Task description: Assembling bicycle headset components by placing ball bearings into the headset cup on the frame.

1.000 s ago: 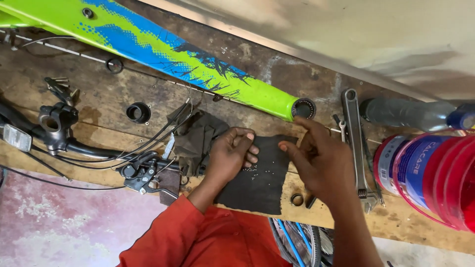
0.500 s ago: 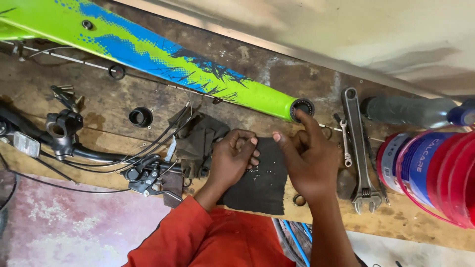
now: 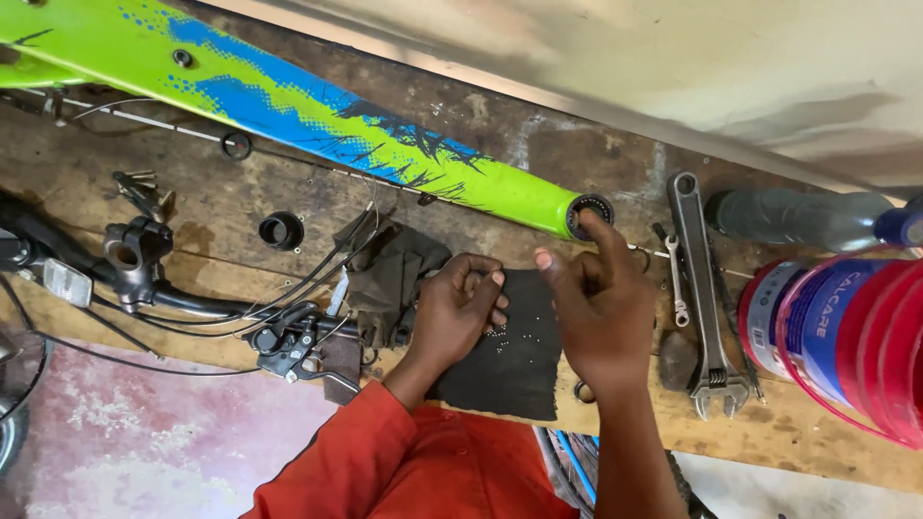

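My right hand is up at the end of the green and blue bike frame; index fingertip touches the black bearing cup in the tube end, thumb raised and apart, other fingers curled. Can't tell if I'm pinching anything. Left hand rests loosely curled on the black cloth, small steel balls scattered on it just beside the fingers. Cloth hangs over the near bench edge. Wrench and red bucket crowd the right; handlebar and cables the left. Open wood only between frame and cloth.
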